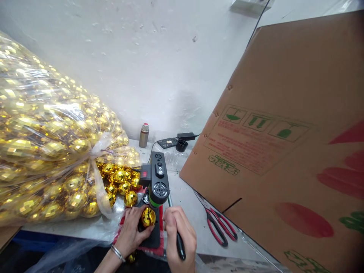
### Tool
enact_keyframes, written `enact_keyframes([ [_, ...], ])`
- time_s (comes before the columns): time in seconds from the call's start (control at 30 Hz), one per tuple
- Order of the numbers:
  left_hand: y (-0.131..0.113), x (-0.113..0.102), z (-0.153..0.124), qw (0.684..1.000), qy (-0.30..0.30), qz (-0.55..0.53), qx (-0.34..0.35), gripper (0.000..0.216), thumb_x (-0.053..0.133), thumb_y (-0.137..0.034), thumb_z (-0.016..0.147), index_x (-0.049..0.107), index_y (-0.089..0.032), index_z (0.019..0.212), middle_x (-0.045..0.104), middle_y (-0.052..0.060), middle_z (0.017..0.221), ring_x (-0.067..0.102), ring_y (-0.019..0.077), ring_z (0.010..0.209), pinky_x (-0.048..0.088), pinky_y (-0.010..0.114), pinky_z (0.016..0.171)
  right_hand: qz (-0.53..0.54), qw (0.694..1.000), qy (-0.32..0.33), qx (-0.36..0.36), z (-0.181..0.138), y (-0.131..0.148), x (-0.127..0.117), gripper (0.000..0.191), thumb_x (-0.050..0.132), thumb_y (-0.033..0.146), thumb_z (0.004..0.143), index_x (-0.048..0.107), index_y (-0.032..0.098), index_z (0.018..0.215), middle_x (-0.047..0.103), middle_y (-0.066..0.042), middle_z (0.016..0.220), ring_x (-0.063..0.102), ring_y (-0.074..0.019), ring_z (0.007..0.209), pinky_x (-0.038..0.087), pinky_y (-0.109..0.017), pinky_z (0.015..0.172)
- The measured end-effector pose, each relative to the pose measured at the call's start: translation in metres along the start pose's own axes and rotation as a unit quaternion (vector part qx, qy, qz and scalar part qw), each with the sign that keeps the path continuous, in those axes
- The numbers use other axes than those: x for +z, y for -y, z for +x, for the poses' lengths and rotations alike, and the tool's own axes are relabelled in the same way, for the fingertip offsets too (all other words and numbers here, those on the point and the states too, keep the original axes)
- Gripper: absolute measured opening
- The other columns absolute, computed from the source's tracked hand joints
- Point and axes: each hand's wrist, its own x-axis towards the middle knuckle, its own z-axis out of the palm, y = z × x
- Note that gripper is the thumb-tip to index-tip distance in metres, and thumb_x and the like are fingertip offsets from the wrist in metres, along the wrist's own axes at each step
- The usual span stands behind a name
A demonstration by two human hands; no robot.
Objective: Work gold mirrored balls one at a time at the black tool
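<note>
Person's left hand (131, 231) was curled round a small gold faceted ball (148, 217). Its fingers pinched the ball against the base plate, directly under the head of the black tabletop machine with a green collar (158, 178). The right hand (178, 231) was closed in a full fist on a black-gripped metal lever (180, 246) that rose toward the machine's side.

Step judged: ball being seated and steadied at the machine, lever gripped. The next move would call for the ball kept centred and fingertips clear of the head.

Large clear plastic bag of gold balls (42, 132) lay at left, with loose ones just beside the machine. Red-handled scissors (218, 227) lay right of the fist, near a brown cardboard carton (284, 132).
</note>
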Motion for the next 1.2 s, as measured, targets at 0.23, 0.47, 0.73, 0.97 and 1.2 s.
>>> enact_keyframes([
  [0.23, -0.004, -0.002, 0.0, 0.999, 0.021, 0.001, -0.026, 0.05, 0.075, -0.029, 0.076, 0.069, -0.021, 0.126, 0.074, 0.01, 0.104, 0.067, 0.0316, 0.097, 0.054, 0.049, 0.089, -0.016, 0.999, -0.013, -0.048, -0.031, -0.027, 0.011, 0.028, 0.036, 0.015, 0.104, 0.05, 0.022, 0.08, 0.055, 0.002, 0.075, 0.057, -0.0084, 0.065, 0.045, -0.02, 0.06],
  [0.47, -0.005, -0.002, 0.001, 1.0, 0.013, 0.009, -0.021, 0.047, 0.076, -0.028, 0.077, 0.07, -0.022, 0.123, 0.074, 0.008, 0.101, 0.067, 0.0304, 0.094, 0.055, 0.046, 0.086, 0.013, 0.996, -0.087, 0.01, -0.04, -0.024, 0.026, 0.032, 0.036, 0.014, 0.103, 0.05, 0.022, 0.076, 0.054, 0.002, 0.072, 0.054, -0.0107, 0.065, 0.043, -0.024, 0.063],
  [0.73, -0.003, 0.001, 0.0, 1.0, 0.006, -0.001, -0.008, 0.043, 0.075, -0.031, 0.08, 0.07, -0.022, 0.122, 0.075, 0.008, 0.099, 0.068, 0.03, 0.092, 0.053, 0.047, 0.085, 0.014, 0.991, -0.127, 0.045, -0.038, -0.013, 0.033, 0.035, 0.037, 0.018, 0.105, 0.047, 0.022, 0.072, 0.052, 0.003, 0.071, 0.051, -0.0105, 0.064, 0.041, -0.024, 0.065],
  [0.97, -0.004, 0.0, 0.0, 1.0, 0.014, -0.006, -0.012, 0.044, 0.074, -0.032, 0.081, 0.069, -0.022, 0.123, 0.076, 0.008, 0.1, 0.068, 0.03, 0.092, 0.053, 0.046, 0.085, 0.027, 0.986, -0.156, 0.051, -0.038, -0.014, 0.039, 0.037, 0.038, 0.021, 0.107, 0.048, 0.022, 0.071, 0.052, 0.005, 0.07, 0.049, -0.0095, 0.064, 0.04, -0.024, 0.066],
  [1.2, -0.002, 0.003, 0.0, 1.0, 0.001, -0.004, -0.011, 0.045, 0.075, -0.031, 0.078, 0.07, -0.023, 0.122, 0.076, 0.007, 0.099, 0.068, 0.0295, 0.091, 0.053, 0.045, 0.085, 0.03, 0.987, -0.146, 0.063, -0.042, -0.013, 0.037, 0.036, 0.038, 0.021, 0.107, 0.049, 0.022, 0.072, 0.054, 0.004, 0.072, 0.051, -0.0108, 0.066, 0.043, -0.027, 0.075],
])
